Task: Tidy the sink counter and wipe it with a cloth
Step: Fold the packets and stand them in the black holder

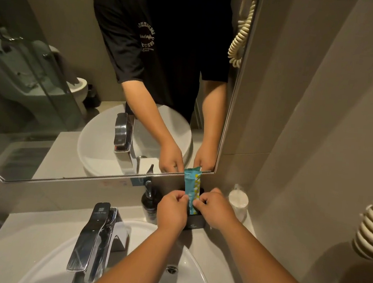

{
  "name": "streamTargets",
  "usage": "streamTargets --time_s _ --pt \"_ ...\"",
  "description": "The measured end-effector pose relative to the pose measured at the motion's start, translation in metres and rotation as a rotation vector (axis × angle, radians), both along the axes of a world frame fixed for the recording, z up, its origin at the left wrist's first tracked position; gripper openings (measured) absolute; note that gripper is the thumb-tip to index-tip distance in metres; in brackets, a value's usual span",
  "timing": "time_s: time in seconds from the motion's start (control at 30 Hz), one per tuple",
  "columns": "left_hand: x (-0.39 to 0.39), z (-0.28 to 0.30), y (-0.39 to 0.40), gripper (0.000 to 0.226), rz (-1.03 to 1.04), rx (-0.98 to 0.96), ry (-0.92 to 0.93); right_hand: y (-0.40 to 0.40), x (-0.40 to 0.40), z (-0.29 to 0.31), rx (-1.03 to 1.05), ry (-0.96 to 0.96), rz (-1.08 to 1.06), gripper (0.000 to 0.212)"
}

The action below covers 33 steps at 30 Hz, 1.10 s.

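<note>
A blue and yellow packet [191,183] stands upright in a black box [195,224] at the back of the counter, right under the mirror. My left hand [171,210] pinches the packet's lower left edge. My right hand [215,209] pinches its lower right edge. Both arms reach over the white basin [193,276]. No cloth is in view.
A dark pump bottle [149,200] stands just left of the box. A wrapped cup [238,200] stands to its right by the wall. The chrome tap [94,233] rises at the basin's back left. A coiled cord [372,223] hangs on the right wall. The grey counter [19,232] extends left.
</note>
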State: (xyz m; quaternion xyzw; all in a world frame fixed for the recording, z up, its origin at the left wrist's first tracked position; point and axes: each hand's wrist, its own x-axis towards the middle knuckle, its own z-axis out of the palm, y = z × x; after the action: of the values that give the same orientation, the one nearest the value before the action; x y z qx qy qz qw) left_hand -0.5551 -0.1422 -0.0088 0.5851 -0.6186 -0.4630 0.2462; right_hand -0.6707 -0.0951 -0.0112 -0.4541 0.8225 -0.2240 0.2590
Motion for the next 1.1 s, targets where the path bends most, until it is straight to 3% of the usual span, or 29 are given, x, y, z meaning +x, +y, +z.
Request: streamTargets --time_s 0.13,0.2,0.37,0.53,0.6,0.7,0.77,0.9,0.97,1.03,1.1 --pt "0.002 0.000 0.003 0.014 -0.019 -0.016 -0.022 0.001 -0.001 -0.001 0.041 -0.001 -0.001 0.035" --pt "0.001 0.000 0.001 0.015 0.004 -0.022 -0.023 0.000 0.000 -0.001 0.030 0.009 -0.003 0.018" --pt "0.005 0.002 0.007 0.028 0.022 -0.022 0.008 0.013 0.001 0.004 -0.102 -0.068 -0.129 0.041" --pt "0.014 0.011 0.023 0.039 0.013 -0.031 0.000 0.064 0.002 0.004 -0.178 -0.255 -0.303 0.022" --pt "0.018 0.019 0.035 0.033 0.023 -0.024 0.026 0.092 0.009 0.004 -0.195 -0.313 -0.373 0.009" --pt "0.023 0.031 0.075 0.013 0.014 0.049 0.132 0.143 0.019 -0.006 -0.198 -0.343 -0.554 0.027" --pt "0.022 0.032 0.111 0.015 -0.086 0.154 0.146 0.178 0.022 -0.017 -0.138 -0.188 -0.605 0.029" --pt "0.001 0.007 0.172 0.005 -0.415 0.447 0.052 0.223 0.032 -0.042 0.083 0.279 -0.435 0.011" --pt "-0.014 -0.016 0.183 0.022 -0.448 0.515 -0.025 0.232 0.036 -0.053 0.205 0.348 -0.303 0.022" --pt "-0.028 -0.038 0.184 0.023 -0.512 0.484 -0.151 0.235 0.041 -0.053 0.328 0.376 -0.239 0.029" --pt "-0.032 -0.025 0.184 0.034 -0.587 0.357 -0.341 0.235 0.048 -0.050 0.408 0.384 -0.165 0.029"
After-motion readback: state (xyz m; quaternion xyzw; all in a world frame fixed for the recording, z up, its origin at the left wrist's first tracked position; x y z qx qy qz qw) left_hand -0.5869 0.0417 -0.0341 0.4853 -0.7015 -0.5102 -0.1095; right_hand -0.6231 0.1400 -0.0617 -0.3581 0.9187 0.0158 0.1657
